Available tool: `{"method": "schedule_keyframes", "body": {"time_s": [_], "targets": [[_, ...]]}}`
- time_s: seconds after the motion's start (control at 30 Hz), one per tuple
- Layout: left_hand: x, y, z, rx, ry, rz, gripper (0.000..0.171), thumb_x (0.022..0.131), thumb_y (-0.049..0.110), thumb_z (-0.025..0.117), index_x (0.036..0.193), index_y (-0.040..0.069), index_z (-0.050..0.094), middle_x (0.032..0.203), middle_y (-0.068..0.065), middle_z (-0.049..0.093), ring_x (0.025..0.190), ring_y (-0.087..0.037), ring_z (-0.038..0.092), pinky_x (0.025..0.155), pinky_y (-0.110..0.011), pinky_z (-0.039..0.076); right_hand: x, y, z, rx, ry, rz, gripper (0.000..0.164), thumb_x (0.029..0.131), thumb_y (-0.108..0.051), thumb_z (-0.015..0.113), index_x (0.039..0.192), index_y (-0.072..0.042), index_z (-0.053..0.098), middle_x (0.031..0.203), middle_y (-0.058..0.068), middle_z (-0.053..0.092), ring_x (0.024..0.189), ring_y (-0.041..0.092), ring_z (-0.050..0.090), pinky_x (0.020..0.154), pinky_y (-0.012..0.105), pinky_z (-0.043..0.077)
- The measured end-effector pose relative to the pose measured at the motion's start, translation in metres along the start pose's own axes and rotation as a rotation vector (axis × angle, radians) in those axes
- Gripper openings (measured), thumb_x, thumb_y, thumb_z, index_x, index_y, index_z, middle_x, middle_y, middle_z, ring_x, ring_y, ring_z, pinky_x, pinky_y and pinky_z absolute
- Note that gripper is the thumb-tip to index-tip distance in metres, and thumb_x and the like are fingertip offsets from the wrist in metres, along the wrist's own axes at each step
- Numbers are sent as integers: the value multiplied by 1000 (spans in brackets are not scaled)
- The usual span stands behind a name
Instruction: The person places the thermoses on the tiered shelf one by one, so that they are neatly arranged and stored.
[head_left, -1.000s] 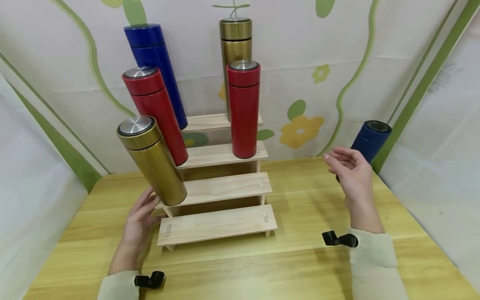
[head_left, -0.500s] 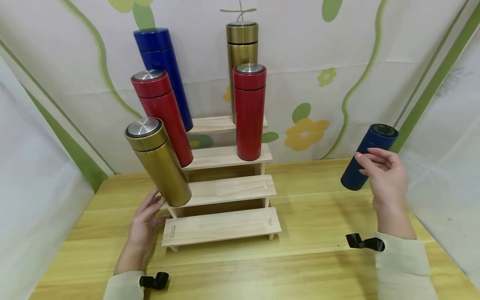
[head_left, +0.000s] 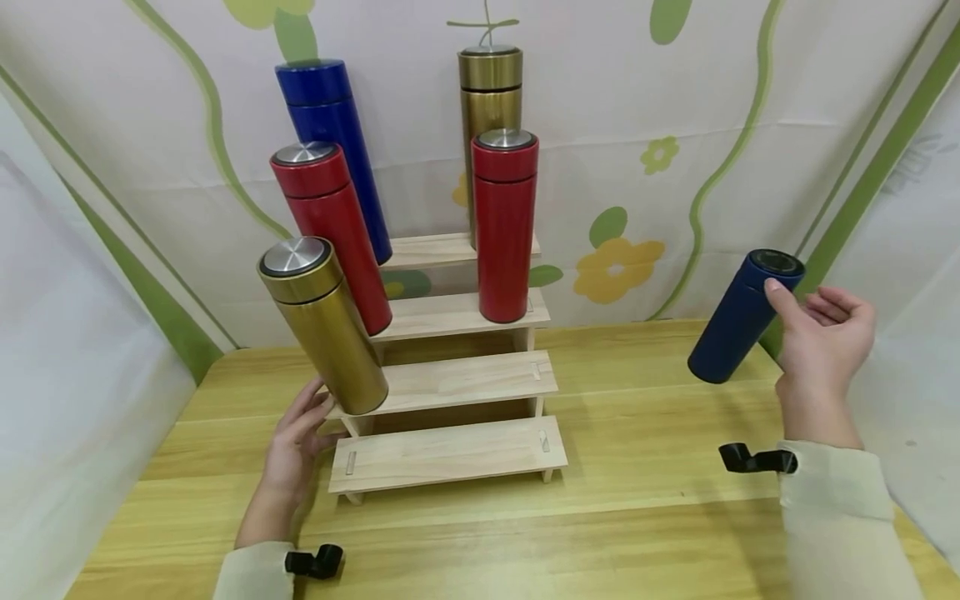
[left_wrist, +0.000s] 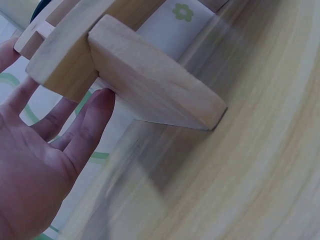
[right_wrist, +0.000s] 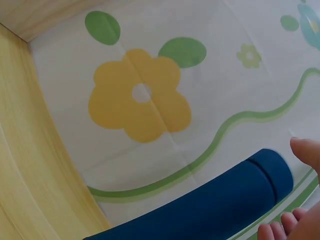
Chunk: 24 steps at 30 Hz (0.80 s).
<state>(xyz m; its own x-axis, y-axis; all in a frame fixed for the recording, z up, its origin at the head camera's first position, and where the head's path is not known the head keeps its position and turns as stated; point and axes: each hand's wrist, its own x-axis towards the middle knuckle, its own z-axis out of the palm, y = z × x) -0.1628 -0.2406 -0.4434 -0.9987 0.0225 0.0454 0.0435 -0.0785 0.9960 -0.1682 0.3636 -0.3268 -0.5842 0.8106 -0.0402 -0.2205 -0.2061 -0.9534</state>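
A dark blue thermos flask (head_left: 735, 321) with a black-topped lid stands on the table at the far right. My right hand (head_left: 825, 350) is beside it, thumb overlapping the flask near its lid in the head view, other fingers loosely bent away from it. In the right wrist view, thumb and fingertips (right_wrist: 292, 220) show apart from the flask (right_wrist: 200, 205). My left hand (head_left: 292, 446) is at the left end of the stepped wooden stand (head_left: 450, 454), its fairly straight fingers touching a step's end. A gold flask (head_left: 322, 325) stands on that step, just above the hand.
Two red flasks (head_left: 333, 225) (head_left: 506, 225) stand on a higher step. On the top step are a blue flask (head_left: 333, 125) and a gold flask (head_left: 489, 92). A flower-patterned cloth (head_left: 615, 150) closes off the back and sides of the wooden table (head_left: 630, 517).
My right hand has moved right, from in front of the blue flask to its right side, and its fingers have come away from it. The left hand stays at the stand.
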Motion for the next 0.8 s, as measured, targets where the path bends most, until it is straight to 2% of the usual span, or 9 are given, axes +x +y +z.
{"method": "schedule_keyframes", "body": {"time_s": [0.1, 0.3, 0.53, 0.7, 0.8], "targets": [[0, 0, 0, 11, 5, -15, 49, 112, 23, 47, 160, 32, 49, 136, 13, 57, 127, -2, 58, 92, -33, 59, 8, 3, 1, -14, 1, 29, 76, 71, -16, 103, 129, -25, 56, 124, -12, 55, 114, 3, 51, 86, 7, 49], [0, 1, 1, 24, 10, -36, 54, 112, 25, 47, 166, 25, 41, 140, 9, 53, 131, -4, 54, 94, -33, 58, 19, 8, 4, -126, -50, 88, 91, 73, -20, 102, 147, -29, 50, 134, -18, 54, 126, 1, 50, 110, 13, 43], [0, 1, 1, 23, 4, -35, 54, 112, 26, 48, 166, 26, 42, 141, 10, 53, 131, -4, 54, 94, -33, 58, 27, 11, 9, -213, -85, 124, 98, 71, -25, 103, 153, -33, 49, 125, -22, 55, 118, -1, 53, 113, 17, 40], [0, 1, 1, 25, 7, -32, 53, 113, 26, 47, 165, 25, 42, 138, 13, 57, 130, -3, 55, 94, -33, 58, 31, 13, 12, -287, -102, 133, 100, 74, -31, 101, 158, -35, 45, 128, -24, 54, 126, -1, 52, 126, 27, 36], [0, 2, 1, 24, 9, -35, 53, 113, 26, 47, 166, 24, 42, 139, 13, 57, 131, -4, 55, 94, -33, 58, 33, 15, 14, -277, -99, 142, 100, 75, -28, 100, 159, -35, 45, 128, -25, 54, 128, 0, 51, 130, 32, 32]]}}
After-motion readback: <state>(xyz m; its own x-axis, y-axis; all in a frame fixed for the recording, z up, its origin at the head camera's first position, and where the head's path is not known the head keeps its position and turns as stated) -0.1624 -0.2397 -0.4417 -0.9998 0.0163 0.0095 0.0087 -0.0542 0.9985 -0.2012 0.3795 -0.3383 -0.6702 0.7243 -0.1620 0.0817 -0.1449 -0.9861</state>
